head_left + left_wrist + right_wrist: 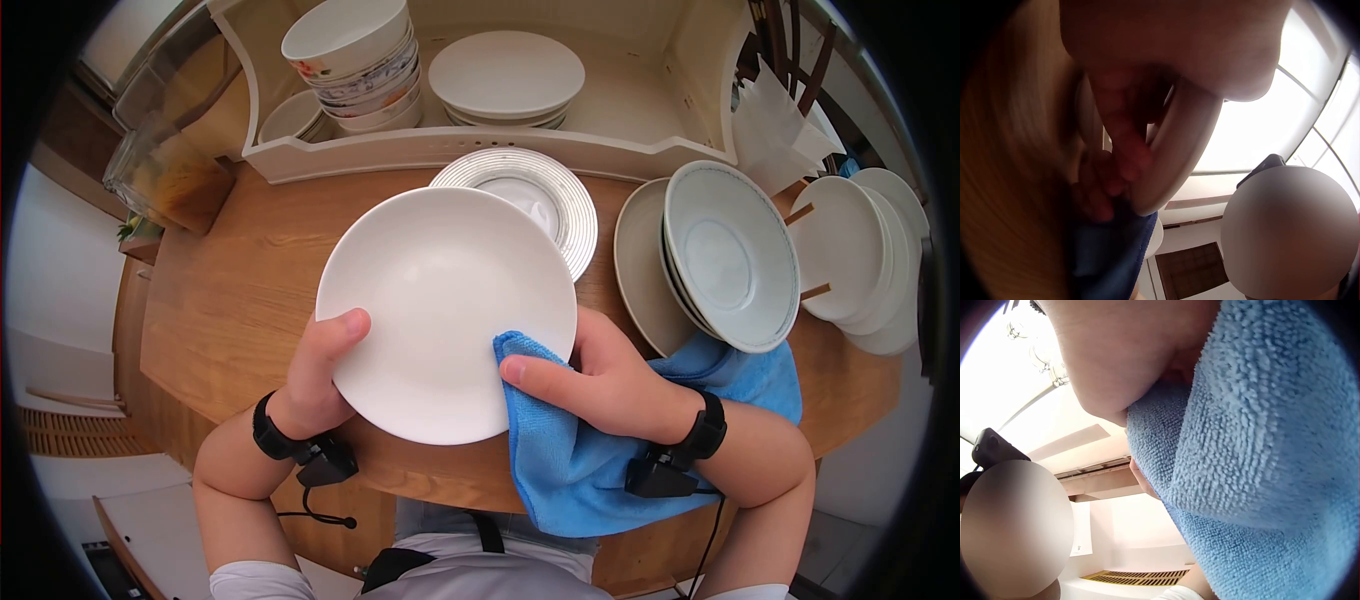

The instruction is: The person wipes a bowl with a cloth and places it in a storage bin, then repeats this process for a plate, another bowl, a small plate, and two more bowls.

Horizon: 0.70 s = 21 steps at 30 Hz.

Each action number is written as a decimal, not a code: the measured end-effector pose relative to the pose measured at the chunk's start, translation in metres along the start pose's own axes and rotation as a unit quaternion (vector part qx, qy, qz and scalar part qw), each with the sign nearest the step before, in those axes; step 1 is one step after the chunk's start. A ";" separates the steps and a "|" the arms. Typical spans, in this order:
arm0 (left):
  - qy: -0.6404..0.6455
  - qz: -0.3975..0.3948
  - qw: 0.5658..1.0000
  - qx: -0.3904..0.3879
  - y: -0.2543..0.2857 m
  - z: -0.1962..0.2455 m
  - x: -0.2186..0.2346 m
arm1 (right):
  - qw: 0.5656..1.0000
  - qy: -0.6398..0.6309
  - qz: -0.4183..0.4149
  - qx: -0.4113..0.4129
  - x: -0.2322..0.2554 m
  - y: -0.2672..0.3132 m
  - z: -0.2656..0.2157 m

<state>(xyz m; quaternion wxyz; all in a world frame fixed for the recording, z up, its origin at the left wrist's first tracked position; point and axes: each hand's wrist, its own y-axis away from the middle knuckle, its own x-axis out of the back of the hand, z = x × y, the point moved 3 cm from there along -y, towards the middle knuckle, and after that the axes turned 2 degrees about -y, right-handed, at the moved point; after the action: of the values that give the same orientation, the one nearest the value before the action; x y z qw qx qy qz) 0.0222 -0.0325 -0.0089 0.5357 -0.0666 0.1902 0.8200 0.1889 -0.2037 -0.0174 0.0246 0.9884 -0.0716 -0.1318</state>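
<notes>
A plain white plate (430,300) is held up, tilted, in front of the body. My left hand (322,365) grips its left rim, thumb on the face and fingers curled underneath, as the left wrist view shows. On the right side, my right hand (610,385) pinches the rim through a blue cloth (570,470), thumb lying over the cloth's edge on the plate's face. The cloth hangs down past the table edge and spreads right under the forearm. In the right wrist view the cloth (1260,437) covers most of the fingers.
Behind the held plate lies a ridged-rim plate (575,215) on the wooden table (230,300). A cream rack (640,95) at the back holds stacked bowls (350,60) and plates (507,75). Shallow bowls (735,260) lean at right, beside upright plates (840,245). A glass container (170,175) stands left.
</notes>
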 end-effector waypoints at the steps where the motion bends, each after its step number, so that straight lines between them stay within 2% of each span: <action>1: -0.015 -0.002 1.000 0.001 -0.001 0.000 0.000 | 1.000 0.000 0.001 0.000 0.000 0.000 0.000; 5: -0.043 -0.021 0.999 0.004 0.001 -0.005 0.002 | 1.000 -0.008 0.004 -0.017 0.002 0.000 -0.002; 7: -0.096 -0.012 0.995 -0.016 0.003 -0.002 0.001 | 1.000 -0.006 -0.001 -0.030 0.002 0.000 -0.001; 10: -0.044 -0.053 0.998 0.006 0.005 -0.008 0.013 | 0.999 -0.030 0.006 -0.019 0.000 0.001 -0.001; 14: -0.056 -0.066 0.996 0.008 0.006 -0.006 0.009 | 0.999 -0.020 0.008 -0.045 0.000 0.002 -0.002; 16: -0.032 -0.114 0.992 0.035 0.004 -0.003 0.007 | 0.998 -0.019 0.007 -0.051 0.000 0.002 -0.001; 21: -0.045 -0.098 0.993 0.040 0.002 -0.002 0.002 | 0.999 -0.033 0.020 -0.036 0.000 0.001 0.000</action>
<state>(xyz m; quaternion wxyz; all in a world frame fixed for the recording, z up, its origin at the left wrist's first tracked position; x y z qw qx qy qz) 0.0194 -0.0322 -0.0113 0.6235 -0.0270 0.1912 0.7576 0.1882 -0.2046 -0.0177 0.0608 0.9803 -0.0873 -0.1667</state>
